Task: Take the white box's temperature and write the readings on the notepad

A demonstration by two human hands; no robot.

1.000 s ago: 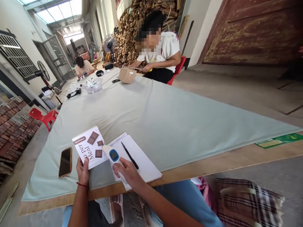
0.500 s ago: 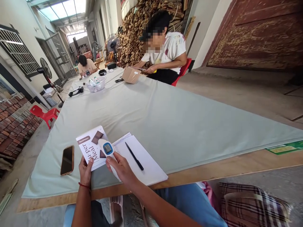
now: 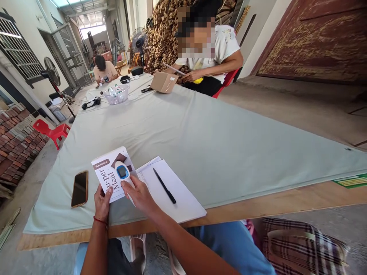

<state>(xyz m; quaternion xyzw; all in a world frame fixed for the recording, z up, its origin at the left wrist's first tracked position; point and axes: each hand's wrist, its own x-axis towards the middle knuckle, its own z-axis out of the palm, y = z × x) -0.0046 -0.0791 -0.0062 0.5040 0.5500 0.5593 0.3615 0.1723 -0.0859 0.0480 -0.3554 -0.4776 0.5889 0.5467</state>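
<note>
My left hand (image 3: 102, 199), with a red cord at the wrist, is closed around the lower end of a white box (image 3: 101, 172) printed "NutriMotion" and "Meal". In my right hand (image 3: 138, 194) is a white infrared thermometer (image 3: 122, 170) with a blue-rimmed display. The thermometer's head lies over the front of the box; whether the two touch I cannot tell. To the right of my right hand, a black pen (image 3: 164, 185) rests on a stack of white paper (image 3: 183, 202). Left of the box is a phone (image 3: 80, 189) with a brown edge, lying on the cloth.
A pale green cloth (image 3: 229, 145) covers the long table. Farther back stand a clear basin (image 3: 116, 95) with bottles and a cardboard box (image 3: 164, 82). One person (image 3: 212, 53) sits behind that box, another (image 3: 104, 70) at the far end. A plaid bag (image 3: 304, 248) lies below right.
The thermometer and my right hand have shifted slightly left and up over the box. The seated person near the cardboard box has raised a flat thin object. The camera view has tilted a little.
</note>
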